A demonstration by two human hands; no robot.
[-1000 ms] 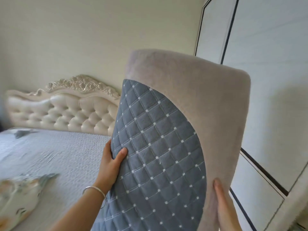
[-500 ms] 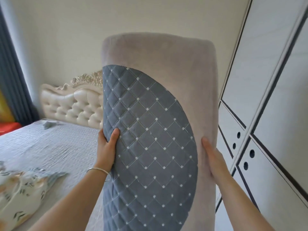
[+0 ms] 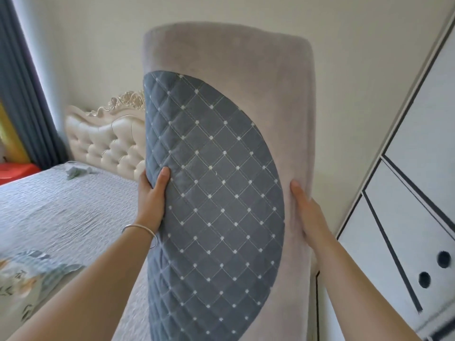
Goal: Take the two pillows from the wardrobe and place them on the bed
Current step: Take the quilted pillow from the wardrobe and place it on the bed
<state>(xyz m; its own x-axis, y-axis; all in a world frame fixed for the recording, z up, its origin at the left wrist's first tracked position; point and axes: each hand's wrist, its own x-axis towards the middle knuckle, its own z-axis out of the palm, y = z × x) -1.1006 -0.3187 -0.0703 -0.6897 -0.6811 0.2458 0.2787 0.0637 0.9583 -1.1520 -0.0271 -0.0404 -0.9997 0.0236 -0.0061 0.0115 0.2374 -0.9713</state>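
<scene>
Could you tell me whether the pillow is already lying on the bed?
No, the pillow is held upright above the bed between left hand and right hand.

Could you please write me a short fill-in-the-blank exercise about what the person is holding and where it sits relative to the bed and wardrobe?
1. Both hands hold the pillow standing on ____.
2. The bracelet is on the ____ wrist.
3. The pillow's quilted panel is ____ with white dots.
4. The wardrobe stands to the person's ____.

Missing words: end; left; blue; right.
</scene>
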